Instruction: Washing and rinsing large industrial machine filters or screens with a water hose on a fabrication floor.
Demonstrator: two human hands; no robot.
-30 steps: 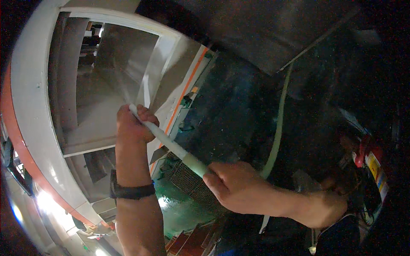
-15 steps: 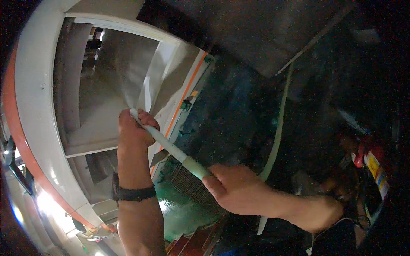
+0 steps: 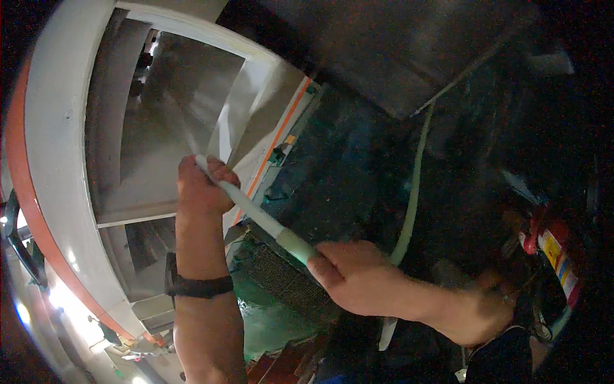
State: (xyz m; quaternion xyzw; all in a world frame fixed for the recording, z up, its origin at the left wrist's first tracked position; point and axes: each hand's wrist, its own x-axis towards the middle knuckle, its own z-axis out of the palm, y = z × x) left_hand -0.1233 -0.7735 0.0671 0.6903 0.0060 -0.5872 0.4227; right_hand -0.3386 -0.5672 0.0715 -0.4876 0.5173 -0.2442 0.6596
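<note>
A pale hose runs slantwise between my two hands, its rear part greener than its front. My left hand, with a black band on the wrist, is closed round the front end. A faint whitish streak, looking like spray, leaves that end toward the white-framed opening. My right hand grips the greenish part farther back. Beyond the right hand, a long light-green length of hose hangs or lies in the dark; its link to the held part is hidden.
Left of my arms stands a white machine body with an orange-red edge band. A dark panel juts in at the top. At far right is a red object with a yellow label. A dark textured mat lies on the green floor.
The hose's front end has tipped slightly upward in the left hand, and the streak looks longer. Both hands keep their grip, and the view has shifted a little.
</note>
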